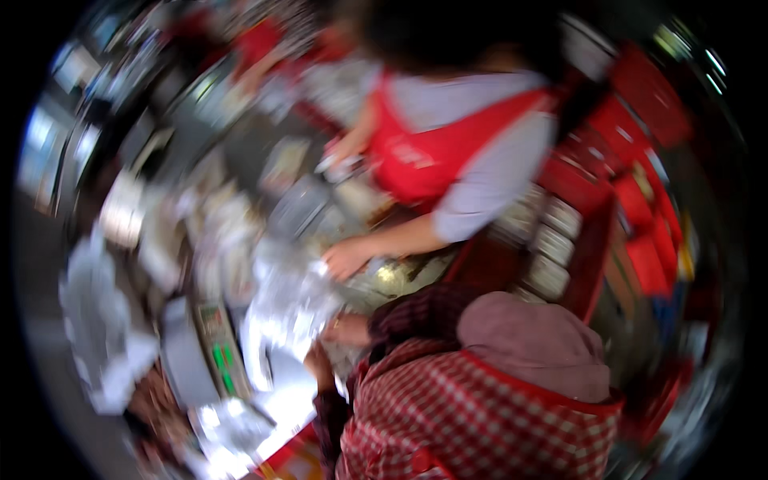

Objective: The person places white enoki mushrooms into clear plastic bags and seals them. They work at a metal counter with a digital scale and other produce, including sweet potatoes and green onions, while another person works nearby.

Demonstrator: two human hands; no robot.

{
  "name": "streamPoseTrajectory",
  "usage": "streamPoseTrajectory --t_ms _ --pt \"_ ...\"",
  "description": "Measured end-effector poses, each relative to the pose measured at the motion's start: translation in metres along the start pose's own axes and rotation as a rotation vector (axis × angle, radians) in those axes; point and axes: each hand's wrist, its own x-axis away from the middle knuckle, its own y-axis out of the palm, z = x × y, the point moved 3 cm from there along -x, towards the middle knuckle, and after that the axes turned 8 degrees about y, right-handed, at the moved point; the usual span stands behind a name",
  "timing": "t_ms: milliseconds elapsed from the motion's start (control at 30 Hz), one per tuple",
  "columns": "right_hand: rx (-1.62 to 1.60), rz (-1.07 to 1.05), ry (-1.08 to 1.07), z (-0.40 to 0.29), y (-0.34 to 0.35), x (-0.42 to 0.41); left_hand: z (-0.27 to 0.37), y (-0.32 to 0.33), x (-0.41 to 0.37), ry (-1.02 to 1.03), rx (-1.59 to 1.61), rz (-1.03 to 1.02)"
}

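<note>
Neither my left hand nor my right hand can be made out in this blurred view. Before me, clear plastic bags lie bunched on a work table. A scale with a green lit display stands beside a grey box-like object. A co-worker in a red checked garment and pink cap has both hands at the bags. Another person in a red apron reaches one hand toward the same bags; that person's other hand is at a small whitish item.
A red crate holds several pale packs. More red crates are stacked at the upper right. Whitish bagged goods lie left of centre. Further people work at the upper left.
</note>
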Motion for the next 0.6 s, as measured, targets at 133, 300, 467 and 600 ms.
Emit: streamPoseTrajectory --t_ms 133,300,467,600 --pt "0.453 0.158 -0.276 0.021 0.035 -0.01 0.052 -0.027 0.016 -0.074 0.191 -0.305" --pt "0.495 0.069 -0.342 0.015 0.018 -0.003 0.059 -0.033 0.021 0.198 0.284 -0.298" --pt "0.476 0.12 -0.371 0.022 0.019 -0.02 0.04 -0.054 0.022 0.328 0.362 -0.271" --pt "0.334 0.132 -0.203 0.002 0.033 -0.041 0.033 -0.091 0.042 0.335 0.277 -0.323"
